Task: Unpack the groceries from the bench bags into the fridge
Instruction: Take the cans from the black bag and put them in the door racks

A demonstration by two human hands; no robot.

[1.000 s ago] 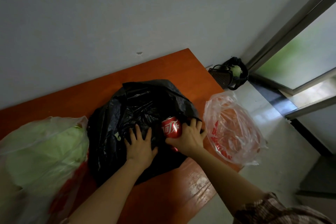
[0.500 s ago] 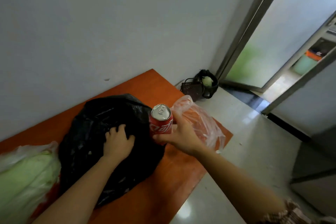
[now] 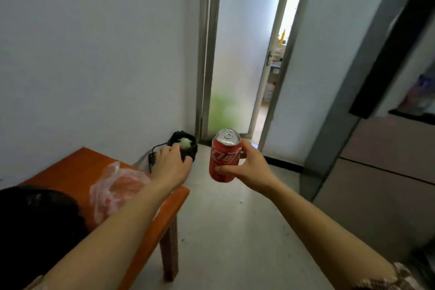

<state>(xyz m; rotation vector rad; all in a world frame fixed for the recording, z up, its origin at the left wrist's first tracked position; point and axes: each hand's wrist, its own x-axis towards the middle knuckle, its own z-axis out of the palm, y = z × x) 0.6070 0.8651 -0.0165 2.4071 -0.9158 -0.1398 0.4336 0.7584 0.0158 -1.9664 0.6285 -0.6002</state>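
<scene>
Holding one red can (image 3: pixel 224 156) in my right hand (image 3: pixel 251 166), fingers wrapped round it; left hand (image 3: pixel 170 166) loose, empty. Bags remain on the surface (image 3: pixel 70 169); I judge most unpacking is ahead.

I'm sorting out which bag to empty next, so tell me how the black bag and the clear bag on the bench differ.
The black bag is opaque and hides its contents; the clear plastic bag is see-through, with red print. The black bag looks bulkier and runs off the picture's left edge; the clear bag lies flatter, nearer the bench's far end. Both rest on the orange bench, untouched by either hand.
</scene>
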